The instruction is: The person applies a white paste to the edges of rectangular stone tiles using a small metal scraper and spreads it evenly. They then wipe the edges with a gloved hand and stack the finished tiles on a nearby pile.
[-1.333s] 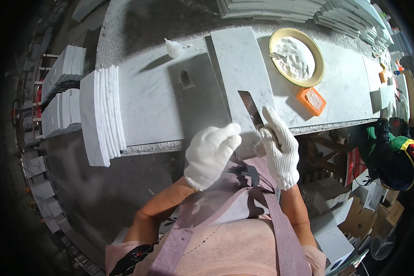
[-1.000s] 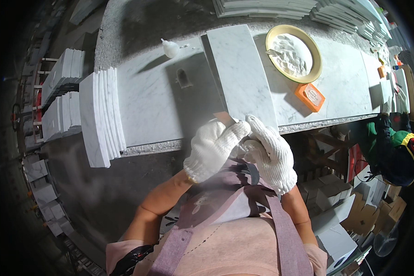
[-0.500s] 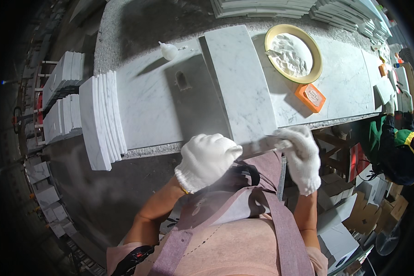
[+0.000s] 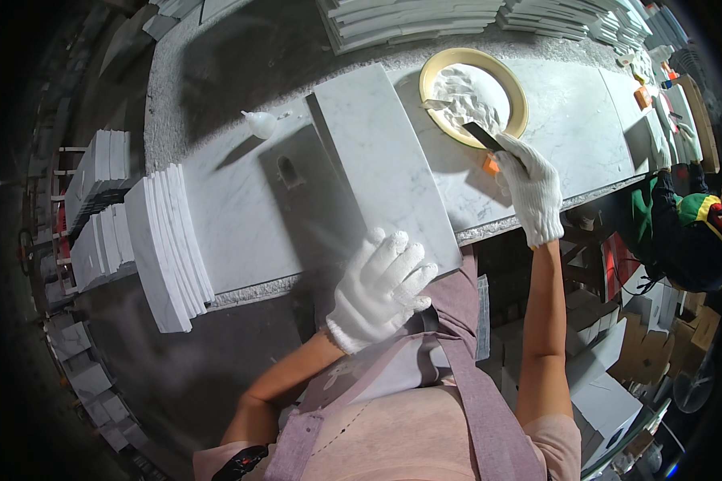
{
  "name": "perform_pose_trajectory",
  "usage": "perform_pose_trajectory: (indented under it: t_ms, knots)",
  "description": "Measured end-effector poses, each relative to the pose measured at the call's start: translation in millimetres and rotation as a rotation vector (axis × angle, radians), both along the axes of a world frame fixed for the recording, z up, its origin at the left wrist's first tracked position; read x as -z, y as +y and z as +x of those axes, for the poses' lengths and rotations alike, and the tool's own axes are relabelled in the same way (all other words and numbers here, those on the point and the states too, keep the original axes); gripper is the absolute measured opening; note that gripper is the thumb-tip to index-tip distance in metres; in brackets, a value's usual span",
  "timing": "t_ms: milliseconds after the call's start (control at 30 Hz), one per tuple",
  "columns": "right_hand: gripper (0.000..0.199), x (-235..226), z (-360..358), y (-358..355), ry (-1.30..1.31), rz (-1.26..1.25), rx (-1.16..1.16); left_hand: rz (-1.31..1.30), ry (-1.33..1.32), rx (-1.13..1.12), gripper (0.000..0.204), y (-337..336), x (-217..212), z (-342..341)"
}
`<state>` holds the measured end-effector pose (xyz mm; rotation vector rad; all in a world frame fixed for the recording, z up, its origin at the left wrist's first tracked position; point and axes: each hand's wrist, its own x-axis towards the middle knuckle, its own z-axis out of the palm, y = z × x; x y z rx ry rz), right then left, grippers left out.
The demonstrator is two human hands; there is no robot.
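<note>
My right hand (image 4: 529, 186), in a white knit glove, is closed on a dark flat blade (image 4: 481, 135) that points toward the bowl. Just beyond the tip is the yellow-rimmed bowl (image 4: 522, 112), with white powder or paste inside. A small light-coloured scraper (image 4: 436, 104) lies across its left rim. Partly hidden by my right hand is an orange block (image 4: 489, 166). My gloved left hand (image 4: 381, 289) is open, fingers spread, at the near end of a raised pale marble slab (image 4: 393, 152); whether it presses on the slab I cannot tell.
The slab rests across larger marble sheets (image 4: 241, 232) on the bench. A white squeeze bottle (image 4: 261, 124) stands left of it. Upright tiles (image 4: 164, 248) lean at the bench's left end, and tile stacks (image 4: 413, 20) line the back. Another person (image 4: 690, 232) works at far right.
My right hand has moved up and away from my left, carrying the blade toward the bowl. The fingers of my left hand have spread. The whole view has shifted slightly.
</note>
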<state>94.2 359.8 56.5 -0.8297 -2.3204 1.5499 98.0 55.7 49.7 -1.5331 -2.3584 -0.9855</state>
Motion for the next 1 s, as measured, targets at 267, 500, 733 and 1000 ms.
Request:
perform_pose_trajectory:
  t_ms: [267,500,733,1000]
  knots:
    - [0.03,22.6,-39.3,8.1,-0.123,0.334,-0.114,-0.022,-0.019,-0.016,0.04,1.7,16.0,-1.0]
    - [0.029,35.4,-58.0,16.6,-0.185,0.338,-0.157,0.077,0.026,-0.011,0.047,4.0,18.0,-3.2]
    - [0.032,19.3,-56.7,18.3,-0.228,-0.148,-0.021,0.08,0.024,-0.012,0.045,3.3,17.3,-3.7]
    - [0.033,-1.0,-35.4,6.9,-0.13,-0.201,0.006,0.077,-0.088,-0.057,0.035,1.6,18.6,-0.2]
